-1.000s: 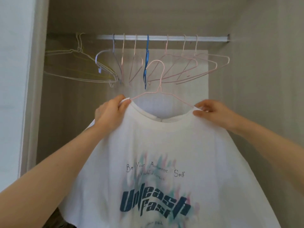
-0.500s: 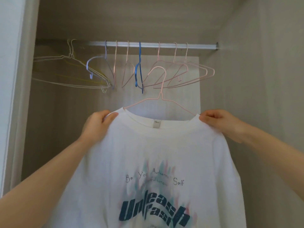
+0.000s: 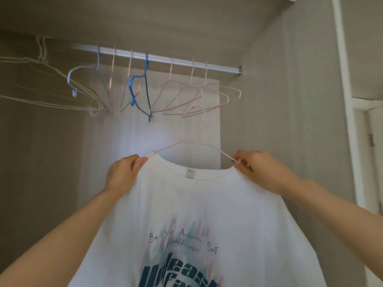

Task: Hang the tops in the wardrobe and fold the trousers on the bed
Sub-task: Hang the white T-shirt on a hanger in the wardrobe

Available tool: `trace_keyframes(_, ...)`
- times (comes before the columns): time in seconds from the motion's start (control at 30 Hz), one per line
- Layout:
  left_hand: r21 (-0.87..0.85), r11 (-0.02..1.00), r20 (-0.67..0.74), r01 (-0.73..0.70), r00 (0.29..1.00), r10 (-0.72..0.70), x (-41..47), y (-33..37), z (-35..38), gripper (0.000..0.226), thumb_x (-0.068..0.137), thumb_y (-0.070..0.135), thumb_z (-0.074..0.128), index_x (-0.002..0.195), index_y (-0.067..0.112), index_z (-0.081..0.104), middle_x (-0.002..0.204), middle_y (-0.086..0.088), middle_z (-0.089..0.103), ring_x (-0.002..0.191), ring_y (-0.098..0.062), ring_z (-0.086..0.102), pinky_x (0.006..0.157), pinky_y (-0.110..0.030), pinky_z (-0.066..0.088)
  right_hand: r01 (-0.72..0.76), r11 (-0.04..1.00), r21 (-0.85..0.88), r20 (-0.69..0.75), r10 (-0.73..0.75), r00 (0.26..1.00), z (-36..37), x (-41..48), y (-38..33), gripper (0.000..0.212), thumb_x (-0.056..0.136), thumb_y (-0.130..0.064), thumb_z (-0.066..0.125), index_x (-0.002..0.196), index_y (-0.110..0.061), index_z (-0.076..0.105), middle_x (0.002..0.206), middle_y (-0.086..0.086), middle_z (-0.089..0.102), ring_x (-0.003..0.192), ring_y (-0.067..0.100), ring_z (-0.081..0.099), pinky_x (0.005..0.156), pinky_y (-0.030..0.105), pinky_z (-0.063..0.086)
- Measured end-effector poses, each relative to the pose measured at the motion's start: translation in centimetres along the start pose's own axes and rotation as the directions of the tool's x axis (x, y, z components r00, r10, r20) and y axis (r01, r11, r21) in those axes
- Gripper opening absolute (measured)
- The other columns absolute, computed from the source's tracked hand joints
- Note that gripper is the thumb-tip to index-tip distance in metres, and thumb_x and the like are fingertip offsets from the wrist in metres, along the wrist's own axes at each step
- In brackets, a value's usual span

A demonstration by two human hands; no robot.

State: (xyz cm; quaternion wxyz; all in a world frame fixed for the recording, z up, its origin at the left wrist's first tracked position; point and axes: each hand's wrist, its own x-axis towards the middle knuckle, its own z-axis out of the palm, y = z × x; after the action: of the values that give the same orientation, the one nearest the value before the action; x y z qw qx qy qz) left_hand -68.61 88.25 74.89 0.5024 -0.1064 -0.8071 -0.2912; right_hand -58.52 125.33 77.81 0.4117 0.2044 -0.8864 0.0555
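A white T-shirt (image 3: pixel 192 206) with dark blue lettering hangs on a pink wire hanger (image 3: pixel 198 133) that I hold up inside the wardrobe. My left hand (image 3: pixel 122 172) grips the shirt's left shoulder by the collar. My right hand (image 3: pixel 261 170) pinches the right shoulder together with the hanger's wire. The hanger's hook sits well below the silver rail (image 3: pixel 165 59), in front of the empty pink hangers. No trousers or bed are in view.
Several empty hangers hang on the rail: white ones (image 3: pixel 51 94) at the left, a blue one (image 3: pixel 143 88) in the middle, pink ones (image 3: pixel 207 96) at the right. The wardrobe's right wall (image 3: pixel 300 121) and white door frame (image 3: pixel 348 112) stand close by.
The view has swung right and tilted, showing the door frame. The shirt and hanger now sit further right, with the hook under the rail's right-hand pink hangers. Both hands keep their grip.
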Motion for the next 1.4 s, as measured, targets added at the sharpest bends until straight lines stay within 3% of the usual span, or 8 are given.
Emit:
trace_keyframes(0.17,-0.031,0.999,0.094,-0.035,0.995,0.038,0.3,2.5,3.8,0.048,0.099,0.048,0.045,0.061,0.019,0.040,0.055,0.001,0.049,0.063,-0.031,0.050,0.057,-0.036,0.036,-0.020,0.989,-0.148,-0.118,0.002,0.993,-1.1,-1.4,0.4,0.021,0.100,-0.039,0.041,0.100,-0.023,0.053,0.088,0.000,0.066,0.081,0.030,0.061,0.065,0.037,0.048)
trace_keyframes(0.3,-0.135,0.991,0.228,0.005,0.973,0.026,0.8,5.0,6.4,0.041,0.099,0.046,0.046,0.066,0.022,0.046,0.066,0.000,0.054,0.078,-0.033,0.059,0.071,-0.038,0.046,-0.084,0.994,-0.066,-0.186,0.070,0.980,-1.6,-2.1,1.8,0.013,0.099,-0.031,0.049,0.095,-0.022,0.058,0.072,-0.002,0.062,0.073,0.029,0.059,0.063,0.036,0.045)
trace_keyframes(0.43,-0.188,0.982,0.365,0.019,0.930,0.052,0.8,7.5,8.8,0.028,0.101,0.037,0.047,0.108,0.016,0.063,0.109,-0.009,0.067,0.107,-0.032,0.060,0.091,-0.039,0.048,-0.216,0.974,0.064,-0.228,0.225,0.947,-1.8,-1.9,2.7,0.010,0.093,-0.015,0.060,0.085,-0.017,0.066,0.069,-0.002,0.060,0.070,0.022,0.056,0.061,0.023,0.029)
trace_keyframes(0.53,-0.168,0.986,0.476,-0.001,0.876,0.082,0.5,9.4,10.2,0.046,0.099,0.028,0.053,0.142,0.014,0.045,0.143,-0.012,0.049,0.131,-0.031,0.047,0.106,-0.036,0.039,-0.329,0.941,0.074,-0.189,0.338,0.922,-2.2,-1.5,3.3,0.013,0.092,-0.013,0.061,0.080,-0.016,0.066,0.073,0.004,0.062,0.074,0.022,0.055,0.061,0.021,0.027)
trace_keyframes(0.7,-0.393,0.916,0.499,-0.078,0.818,0.284,-1.5,12.5,10.9,0.053,0.094,0.010,0.060,0.144,0.017,0.045,0.149,-0.006,0.043,0.136,-0.020,0.042,0.108,-0.021,0.031,-0.442,0.897,-0.014,-0.176,0.433,0.884,-3.2,-0.2,3.7,0.016,0.094,-0.014,0.058,0.086,-0.010,0.070,0.087,0.012,0.069,0.085,0.029,0.058,0.072,0.028,0.039)
trace_keyframes(0.83,-0.561,0.813,0.525,-0.155,0.692,0.495,-4.0,15.9,11.9,0.054,0.095,0.017,0.062,0.145,0.023,0.043,0.150,0.007,0.043,0.133,-0.003,0.038,0.102,-0.010,0.024,-0.518,0.851,-0.092,-0.229,0.488,0.842,-3.5,1.2,3.4,0.018,0.095,-0.019,0.056,0.094,-0.006,0.069,0.099,0.020,0.069,0.096,0.039,0.061,0.079,0.036,0.048)
trace_keyframes(0.93,-0.646,0.747,0.502,-0.156,0.650,0.570,-5.2,17.9,12.9,0.059,0.095,0.029,0.061,0.148,0.031,0.036,0.152,0.011,0.038,0.132,0.004,0.032,0.106,-0.017,0.024,-0.553,0.827,-0.100,-0.279,0.510,0.814,-3.7,2.6,3.3,0.020,0.095,-0.015,0.054,0.098,-0.001,0.068,0.105,0.024,0.066,0.101,0.042,0.059,0.083,0.039,0.048)
trace_keyframes(1.4,-0.769,0.631,0.522,0.098,0.667,0.532,-4.0,23.8,15.3,0.089,0.078,0.078,0.052,0.151,0.051,0.009,0.161,0.019,0.015,0.147,-0.006,0.019,0.114,-0.035,0.025,-0.643,0.672,0.366,-0.246,0.737,0.630,-3.6,10.0,6.3,0.019,0.085,-0.004,0.060,0.098,0.008,0.069,0.091,0.021,0.066,0.075,0.028,0.056,0.067,0.035,0.047)
